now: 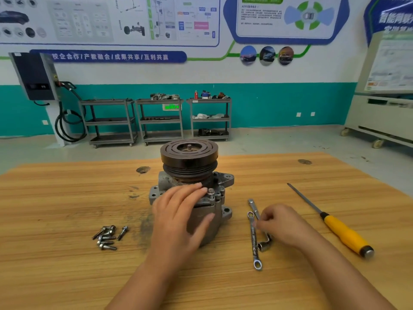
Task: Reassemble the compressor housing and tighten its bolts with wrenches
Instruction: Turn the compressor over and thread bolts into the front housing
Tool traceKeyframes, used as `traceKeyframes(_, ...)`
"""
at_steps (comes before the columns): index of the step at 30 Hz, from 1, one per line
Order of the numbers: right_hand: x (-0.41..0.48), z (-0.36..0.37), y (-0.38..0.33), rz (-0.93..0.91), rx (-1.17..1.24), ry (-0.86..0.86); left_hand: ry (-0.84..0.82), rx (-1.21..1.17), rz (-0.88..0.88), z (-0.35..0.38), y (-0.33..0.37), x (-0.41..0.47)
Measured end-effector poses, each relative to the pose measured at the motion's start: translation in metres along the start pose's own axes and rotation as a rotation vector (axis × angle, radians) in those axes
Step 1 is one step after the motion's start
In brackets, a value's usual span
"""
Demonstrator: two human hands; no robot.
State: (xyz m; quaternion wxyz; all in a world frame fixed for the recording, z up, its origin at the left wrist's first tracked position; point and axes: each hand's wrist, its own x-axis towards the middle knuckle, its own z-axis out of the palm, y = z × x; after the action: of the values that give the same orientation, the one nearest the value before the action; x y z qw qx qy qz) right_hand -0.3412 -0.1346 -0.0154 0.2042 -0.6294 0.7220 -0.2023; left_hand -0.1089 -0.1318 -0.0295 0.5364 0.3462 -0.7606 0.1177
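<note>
Centre frame, the compressor housing (201, 208) stands upright on the wooden table (67, 276), its dark grooved pulley (188, 153) on top. The left hand (178, 215) lies flat against the housing, fingers straight and together along the upper flange, thumb spread wide down the side of the body, steadying it rather than clutching. Just past the fingertips, one bolt (210, 193) sits in the flange.

Right of centre, the right hand (281, 222) is down on the wrenches, fingers curled. A ring spanner (253, 240) lies lengthwise just beside those fingertips, and an L-shaped socket wrench (254, 206) runs beneath the hand, its socket end poking out below. The fingers appear to touch the socket wrench's shaft, but I cannot tell whether they have actually closed on it.

Lower left, a pile of loose bolts (107, 237) rests on the table. Far right, a yellow-handled tool (342, 233) lies diagonally, well apart from the hands.
</note>
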Motion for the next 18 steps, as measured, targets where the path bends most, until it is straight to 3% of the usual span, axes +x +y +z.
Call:
traceKeyframes(2, -0.005, 0.011, -0.004, 0.026, -0.084, -0.076, 0.066, 0.008, -0.063, -0.002, -0.004, -0.003)
traceKeyframes(4, -0.007, 0.018, -0.011, 0.051, -0.192, -0.043, 0.093, -0.035, -0.229, -0.005, -0.007, -0.005)
traceKeyframes(8, -0.005, 0.019, -0.025, 0.093, -0.312, -0.1, 0.038, -0.275, -0.627, -0.008, -0.014, -0.007)
traceKeyframes(10, -0.004, 0.019, -0.029, 0.131, -0.26, -0.101, -0.006, -0.379, -0.722, -0.007, -0.02, -0.009)
traceKeyframes(13, -0.006, 0.017, -0.026, 0.111, -0.057, -0.016, -0.035, -0.422, -0.746, -0.006, -0.025, -0.01)
traceKeyframes(18, -0.016, 0.001, -0.018, -0.025, 0.742, -0.045, -0.048, -0.494, -0.716, -0.006, -0.026, -0.01)
